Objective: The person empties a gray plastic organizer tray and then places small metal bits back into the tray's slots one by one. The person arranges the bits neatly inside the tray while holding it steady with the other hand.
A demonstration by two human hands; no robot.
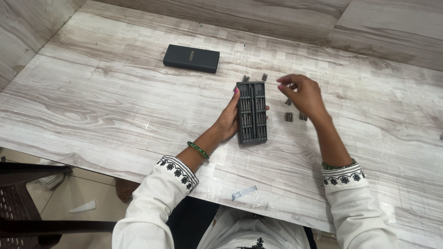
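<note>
My left hand [229, 121] grips a long grey bit tray [252, 112] from its left side, holding it flat on the wooden table [106, 101]. The tray's slots hold rows of small screwdriver bits. My right hand [303, 95] hovers just right of the tray's far end, fingers pinched together; whether a bit is between them is too small to tell. Small clusters of loose dark bits [289, 116] lie on the table under and beside my right hand, and others [246, 78] lie just beyond the tray.
A closed dark rectangular case [191, 58] lies farther back on the table. A strip of clear plastic wrap [243, 192] rests at the near table edge. A dark chair [18, 198] stands at lower left. Wood-pattern walls border the table on the left and far sides.
</note>
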